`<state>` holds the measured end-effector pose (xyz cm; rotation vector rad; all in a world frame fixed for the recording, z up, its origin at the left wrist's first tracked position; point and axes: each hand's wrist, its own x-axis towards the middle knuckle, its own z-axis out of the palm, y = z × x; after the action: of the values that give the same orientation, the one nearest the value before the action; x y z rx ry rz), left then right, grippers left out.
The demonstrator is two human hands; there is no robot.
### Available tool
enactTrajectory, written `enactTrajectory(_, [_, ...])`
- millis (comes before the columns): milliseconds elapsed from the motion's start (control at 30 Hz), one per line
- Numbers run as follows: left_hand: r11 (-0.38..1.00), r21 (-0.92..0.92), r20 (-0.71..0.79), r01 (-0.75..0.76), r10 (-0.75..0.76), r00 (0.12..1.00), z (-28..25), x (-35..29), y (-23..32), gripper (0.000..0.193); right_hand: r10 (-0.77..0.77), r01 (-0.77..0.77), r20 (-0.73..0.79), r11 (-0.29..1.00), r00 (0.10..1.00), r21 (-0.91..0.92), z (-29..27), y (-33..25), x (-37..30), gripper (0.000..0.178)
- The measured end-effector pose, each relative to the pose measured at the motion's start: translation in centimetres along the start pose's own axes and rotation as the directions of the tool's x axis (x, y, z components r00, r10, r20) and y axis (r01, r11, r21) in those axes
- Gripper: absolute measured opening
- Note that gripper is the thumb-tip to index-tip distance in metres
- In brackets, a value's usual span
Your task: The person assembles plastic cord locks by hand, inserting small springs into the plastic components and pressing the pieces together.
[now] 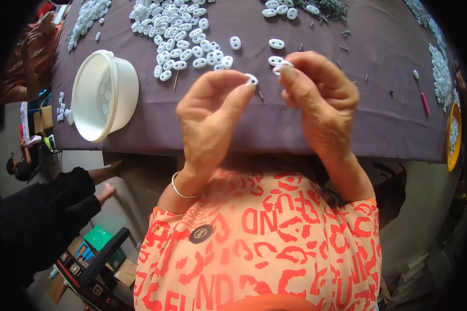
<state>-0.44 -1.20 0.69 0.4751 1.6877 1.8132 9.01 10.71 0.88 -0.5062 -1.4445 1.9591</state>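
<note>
Head view: a small white plastic link (251, 79) is pinched between the thumb and forefinger of the left hand (210, 116), raised above the purple table (389, 119). A second white link (281, 66) is gripped in the closed fingertips of the right hand (319, 96), just beside the first but apart from it. The two pieces appear to be at the point of being brought together; close alignment of the two would be called for. Beyond the hands, a heap of white links (179, 33) and small dark pins (342, 33) is spread. A tilted white bowl (101, 96) is seen at the left edge, clear of the hands.
</note>
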Motion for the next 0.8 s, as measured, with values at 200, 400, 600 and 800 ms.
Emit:
enactTrajectory(200, [0.485,0.791,0.171,-0.374,0.412,0.895,-1.0,0.5,-1.7,0.018,-0.014,0.106,0.194,0.874,0.981,-0.474,-4.0,-0.9,0.0,0.012])
enactTrajectory(400, [0.332,0.827,0.296,-0.454,0.430,0.853,0.3,1.3,-2.6,0.016,-0.083,0.288,0.327,0.705,0.941,-0.648,-4.3,-1.4,-0.4,0.012])
enactTrajectory(600, [0.351,0.733,0.329,-0.582,0.566,0.756,0.1,1.7,-3.3,0.016,-0.153,0.380,0.380,0.662,0.912,-0.646,-4.4,-0.4,-0.5,0.010])
enactTrajectory(800, [0.311,0.771,0.344,-0.556,0.530,0.775,-0.6,1.6,-2.6,0.019,-0.113,0.269,0.291,0.767,0.950,-0.582,-3.9,0.6,-0.6,0.008])
